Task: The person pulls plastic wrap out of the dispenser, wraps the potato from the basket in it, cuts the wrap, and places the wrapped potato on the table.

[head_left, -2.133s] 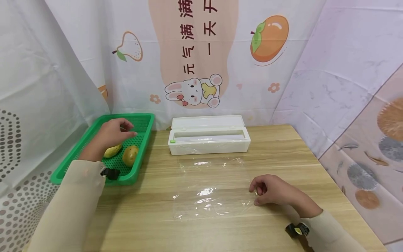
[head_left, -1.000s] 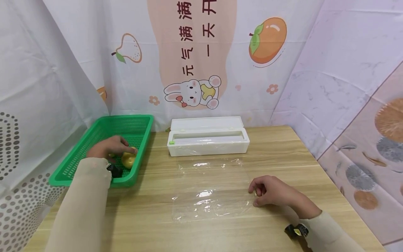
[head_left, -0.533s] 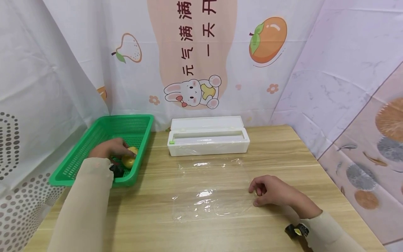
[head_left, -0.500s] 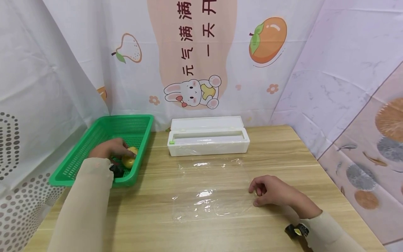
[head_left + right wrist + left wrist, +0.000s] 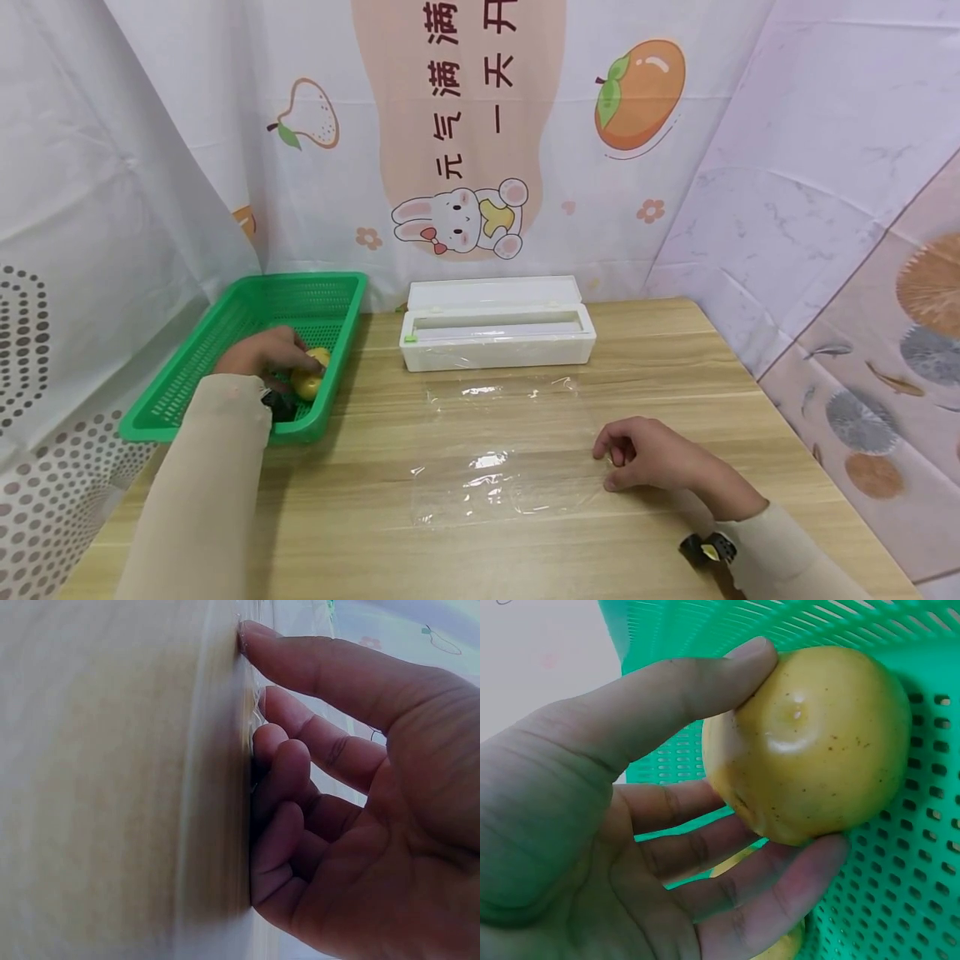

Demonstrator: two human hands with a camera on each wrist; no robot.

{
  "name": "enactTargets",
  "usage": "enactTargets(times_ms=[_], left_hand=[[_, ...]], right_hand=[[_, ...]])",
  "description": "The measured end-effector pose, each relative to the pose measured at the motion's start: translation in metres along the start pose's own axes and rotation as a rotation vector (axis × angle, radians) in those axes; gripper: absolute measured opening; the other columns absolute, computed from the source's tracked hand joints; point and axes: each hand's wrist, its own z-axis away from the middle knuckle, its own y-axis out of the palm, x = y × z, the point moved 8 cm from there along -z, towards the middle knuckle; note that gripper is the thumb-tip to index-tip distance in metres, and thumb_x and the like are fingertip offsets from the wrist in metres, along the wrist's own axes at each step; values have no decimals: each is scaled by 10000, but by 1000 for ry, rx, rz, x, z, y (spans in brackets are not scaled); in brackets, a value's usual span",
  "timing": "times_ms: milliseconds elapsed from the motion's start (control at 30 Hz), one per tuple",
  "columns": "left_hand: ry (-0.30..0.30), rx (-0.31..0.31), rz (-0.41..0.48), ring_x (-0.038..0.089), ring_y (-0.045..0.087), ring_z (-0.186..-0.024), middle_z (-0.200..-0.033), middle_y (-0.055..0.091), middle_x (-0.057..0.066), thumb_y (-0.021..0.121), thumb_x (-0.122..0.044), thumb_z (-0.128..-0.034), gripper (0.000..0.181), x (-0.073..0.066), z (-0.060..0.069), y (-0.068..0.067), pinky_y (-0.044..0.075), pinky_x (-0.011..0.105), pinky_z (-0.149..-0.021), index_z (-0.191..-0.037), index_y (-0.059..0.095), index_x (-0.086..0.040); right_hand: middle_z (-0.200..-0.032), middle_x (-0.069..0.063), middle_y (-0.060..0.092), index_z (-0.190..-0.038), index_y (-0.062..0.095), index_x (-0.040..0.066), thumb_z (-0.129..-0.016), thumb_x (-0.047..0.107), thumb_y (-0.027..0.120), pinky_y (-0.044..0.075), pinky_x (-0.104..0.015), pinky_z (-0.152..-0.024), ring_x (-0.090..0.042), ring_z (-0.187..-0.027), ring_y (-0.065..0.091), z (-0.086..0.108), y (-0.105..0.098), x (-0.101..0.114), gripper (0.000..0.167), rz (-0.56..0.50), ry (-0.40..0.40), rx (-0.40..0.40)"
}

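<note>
My left hand (image 5: 264, 350) reaches into the green basket (image 5: 347, 333). There it grips a round yellow fruit with brown specks (image 5: 832, 742), thumb on one side and fingertips on the other in the left wrist view. Its exact kind is unclear. Part of another yellow piece (image 5: 784, 946) shows beneath the fingers. A sheet of clear plastic wrap (image 5: 487, 483) lies flat on the table. At its right edge rests my right hand (image 5: 652, 454), thumb and index fingertip apart and touching the wrap. The other fingers are curled against the tabletop in the right wrist view.
A white plastic-wrap dispenser (image 5: 498, 352) with its lid raised and a green slider (image 5: 409, 338) stands at the back of the wooden table (image 5: 360, 533). A printed cloth (image 5: 480, 100) hangs right behind it.
My left hand has gone from above the basket down into it and taken hold of the yellow fruit. The right hand and the wrap have stayed in place.
</note>
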Motion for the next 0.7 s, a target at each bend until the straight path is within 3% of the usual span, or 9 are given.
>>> enactTargets(times_ms=[200, 467, 600, 700], left_hand=[[-6, -13, 38, 282, 664, -1023, -1171, 645, 193, 804, -362, -891, 604, -6, 7, -9, 628, 439, -811, -1247, 623, 91], [8, -86, 44, 322, 616, -1122, -1371, 512, 271, 807, -451, -878, 889, -16, 22, -28, 617, 460, -863, -1467, 424, 93], [23, -143, 99, 327, 608, -1138, -1427, 445, 264, 815, -472, -868, 953, -18, 31, -37, 605, 481, -902, -1531, 356, 37], [50, -221, 126, 331, 618, -1132, -1452, 424, 279, 810, -484, -873, 968, -21, 42, -46, 601, 476, -916, -1552, 336, 18]], right_hand=[[-791, -40, 603, -1008, 715, 168, -746, 193, 927, 462, -227, -602, -78, -682, 531, 0, -1, 0, 337, -10, -2, -6], [-792, -45, 596, -1008, 712, 149, -746, 189, 926, 451, -225, -595, -84, -685, 526, 1, -2, 3, 341, -23, -12, -4], [-791, -37, 598, -1008, 713, 156, -749, 193, 925, 450, -222, -594, -77, -683, 527, 1, -2, 2, 336, -20, -11, -3], [-790, -38, 597, -1008, 713, 155, -749, 186, 925, 451, -224, -595, -78, -684, 527, 1, -2, 3, 336, -19, -10, -2]])
